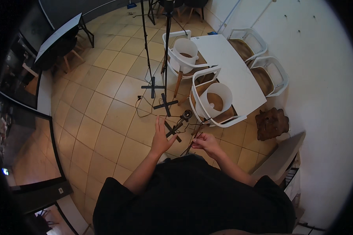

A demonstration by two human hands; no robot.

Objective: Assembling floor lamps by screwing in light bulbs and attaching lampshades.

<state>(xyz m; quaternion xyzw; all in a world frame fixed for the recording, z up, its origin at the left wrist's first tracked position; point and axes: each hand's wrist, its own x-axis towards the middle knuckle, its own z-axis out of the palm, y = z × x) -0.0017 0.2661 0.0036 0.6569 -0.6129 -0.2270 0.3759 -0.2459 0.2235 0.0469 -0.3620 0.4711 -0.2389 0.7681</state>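
Directly in front of me rises a short black floor stand (179,126) on a cross-shaped base, with a round head at its top. My left hand (161,138) is beside it on the left, fingers stretched out and apart, holding nothing. To the right of the stand, my right hand (208,144) is closed in a pinch. A thin black cord (188,149) runs at its fingertips, and the fingers appear to grip it. The exact grip is too small to see.
Two tall black stands (166,102) with cross bases stand ahead, a loose cable (144,114) beside them. White chairs (227,124) surround a white table (239,74); two hold white lampshade-like cylinders (224,91). A brown carved block (272,124) sits near the right wall.
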